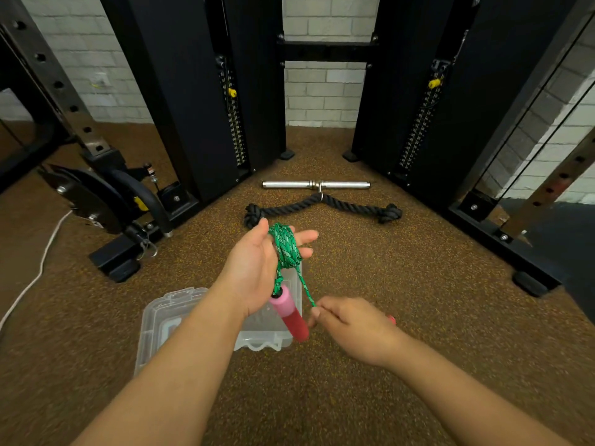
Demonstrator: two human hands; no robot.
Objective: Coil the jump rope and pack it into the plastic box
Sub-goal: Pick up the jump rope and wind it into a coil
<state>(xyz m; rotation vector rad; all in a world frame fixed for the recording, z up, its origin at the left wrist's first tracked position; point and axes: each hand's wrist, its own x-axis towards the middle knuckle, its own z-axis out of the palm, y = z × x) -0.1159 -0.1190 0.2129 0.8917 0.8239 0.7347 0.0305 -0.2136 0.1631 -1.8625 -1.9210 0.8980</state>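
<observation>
The green jump rope [286, 249] is wound in several turns around the straight fingers of my left hand [254, 268], which is raised over the floor. One pink and red handle [289, 317] hangs from the coil below that palm. A single strand runs down from the coil to my right hand [347, 326], which pinches it between thumb and fingers. A bit of red, the second handle [391, 319], peeks out behind my right hand. The clear plastic box [264, 338] lies open on the floor under my hands, its lid [157, 320] folded out to the left.
A black rope attachment [322, 209] and a chrome bar [315, 184] lie on the brown rubber floor ahead. Black weight-stack towers [199, 101] [428, 101] stand left and right. A machine base [116, 255] and a white cord [42, 262] are at the left.
</observation>
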